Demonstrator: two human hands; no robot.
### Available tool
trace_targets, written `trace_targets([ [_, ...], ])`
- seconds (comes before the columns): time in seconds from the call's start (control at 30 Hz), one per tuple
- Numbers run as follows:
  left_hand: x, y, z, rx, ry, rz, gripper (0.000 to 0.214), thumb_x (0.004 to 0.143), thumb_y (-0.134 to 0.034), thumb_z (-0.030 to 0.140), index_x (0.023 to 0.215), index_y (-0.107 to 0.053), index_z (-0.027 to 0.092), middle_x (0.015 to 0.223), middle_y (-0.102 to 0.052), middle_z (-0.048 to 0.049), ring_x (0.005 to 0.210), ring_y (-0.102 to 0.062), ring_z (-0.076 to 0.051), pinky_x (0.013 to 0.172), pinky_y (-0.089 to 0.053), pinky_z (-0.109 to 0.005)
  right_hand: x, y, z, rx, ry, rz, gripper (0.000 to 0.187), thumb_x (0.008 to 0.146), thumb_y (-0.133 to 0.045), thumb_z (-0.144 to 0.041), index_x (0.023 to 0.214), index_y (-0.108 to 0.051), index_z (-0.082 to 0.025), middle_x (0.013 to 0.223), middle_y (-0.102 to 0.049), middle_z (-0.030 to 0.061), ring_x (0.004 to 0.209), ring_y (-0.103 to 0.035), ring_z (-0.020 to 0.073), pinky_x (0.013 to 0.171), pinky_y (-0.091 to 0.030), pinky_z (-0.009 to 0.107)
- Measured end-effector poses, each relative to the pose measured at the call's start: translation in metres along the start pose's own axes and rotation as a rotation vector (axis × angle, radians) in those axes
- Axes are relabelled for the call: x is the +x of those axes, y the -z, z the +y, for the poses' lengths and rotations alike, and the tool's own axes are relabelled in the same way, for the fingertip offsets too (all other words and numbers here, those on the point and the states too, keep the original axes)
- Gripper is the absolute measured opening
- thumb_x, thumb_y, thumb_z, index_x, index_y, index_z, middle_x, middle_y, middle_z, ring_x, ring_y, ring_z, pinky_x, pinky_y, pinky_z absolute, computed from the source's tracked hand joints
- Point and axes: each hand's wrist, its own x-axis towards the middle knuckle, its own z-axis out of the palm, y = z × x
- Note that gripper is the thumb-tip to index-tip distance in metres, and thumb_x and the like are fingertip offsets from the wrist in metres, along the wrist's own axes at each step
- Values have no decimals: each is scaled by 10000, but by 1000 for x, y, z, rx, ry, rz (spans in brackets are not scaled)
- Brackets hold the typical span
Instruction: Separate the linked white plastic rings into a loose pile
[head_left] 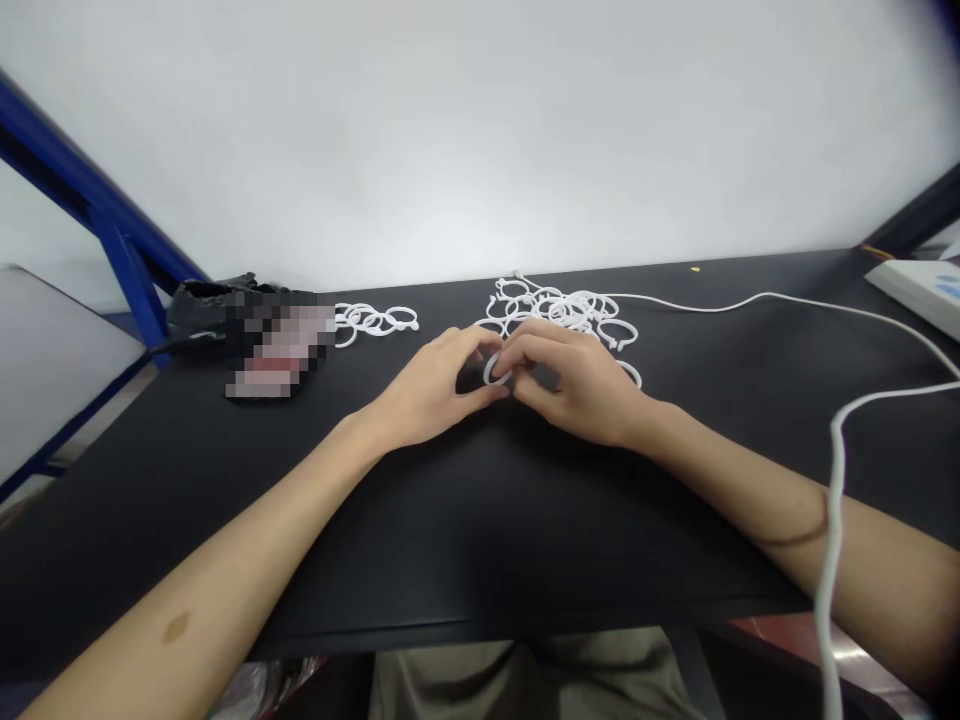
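A white plastic ring [489, 371] is held up between my two hands over the black table [450, 540]. My left hand [435, 390] grips its left side between fingers and thumb. From the right, my right hand [574, 380] has its fingers and thumb closed on the same ring, hiding part of it. Just behind my hands lies a loose pile of similar white rings [566, 308], some with small knobs at their ends. Farther left, several more white rings [367, 320] lie in a smaller group.
Beside the smaller group lie a blurred-out flat object [277, 350] and a crumpled black bag [199, 305]. A white cable [836, 480] runs across the right side and over my right forearm. A white device [919, 290] sits at the right edge.
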Motion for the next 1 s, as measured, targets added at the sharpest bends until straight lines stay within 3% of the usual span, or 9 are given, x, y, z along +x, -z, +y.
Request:
trace_targets([
  [0.13,1,0,0,-20,6,21,347,900,-668,328,1216,-549,246,1075,-658,-6,954,-597,-169,834,-476,-305,0,-2,-1,6,1,39,203,855,-560,-86,1013,-632,-190,1019,-628,62,842,-605,144,785,-517,310],
  [0.23,1,0,1,41,-24,40,277,899,-674,331,1141,-599,220,960,-623,-1,890,-563,-163,802,-462,-299,-1,-4,0,-31,-59,78,169,899,-603,-174,1065,-623,-199,1047,-594,64,822,-594,138,788,-518,322],
  [0.4,0,2,1,72,-39,39,288,883,-706,354,1120,-617,218,946,-627,7,891,-543,-165,811,-449,-301,-2,-3,2,12,-143,63,95,906,-659,-230,989,-637,-188,875,-657,9,746,-595,121,712,-485,271],
  [0.6,0,2,3,116,-41,19,315,886,-699,394,1122,-617,203,1005,-662,-10,938,-535,-190,832,-446,-318,-1,-2,1,42,-126,69,51,909,-660,-203,878,-630,-177,818,-699,-10,692,-602,92,617,-441,216],
  [1.0,0,-2,1,138,-67,32,323,872,-709,414,1104,-626,206,983,-658,-14,930,-538,-200,818,-459,-327,-1,-2,3,4,-81,65,90,915,-618,-154,833,-619,-191,840,-727,-19,708,-619,93,669,-450,219],
])
